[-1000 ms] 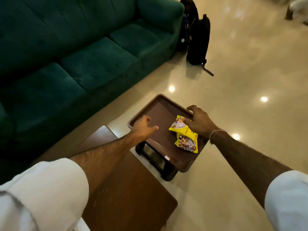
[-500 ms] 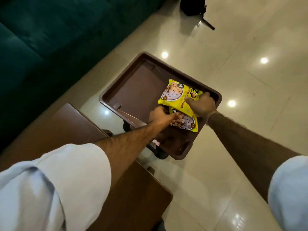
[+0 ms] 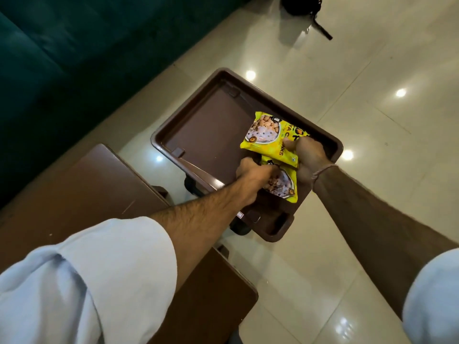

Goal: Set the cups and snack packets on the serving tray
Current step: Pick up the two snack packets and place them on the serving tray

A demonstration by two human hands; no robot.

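Note:
A brown serving tray (image 3: 211, 125) stands on a low black stand over the tiled floor. Two yellow snack packets lie at its right side. The far snack packet (image 3: 267, 136) partly overlaps the near snack packet (image 3: 283, 184). My right hand (image 3: 309, 158) grips the far packet at its right edge. My left hand (image 3: 253, 171) is closed on the left edge of the near packet. No cups are in view.
A brown wooden table (image 3: 94, 194) sits below my left arm, beside the tray. A dark green sofa (image 3: 74, 45) fills the upper left. A black bag (image 3: 300, 6) stands on the glossy floor at the top.
My left hand reached in from the tray's left and closed on the near packet. My right hand kept hold of the far packet. The view moved closer and tilted down.

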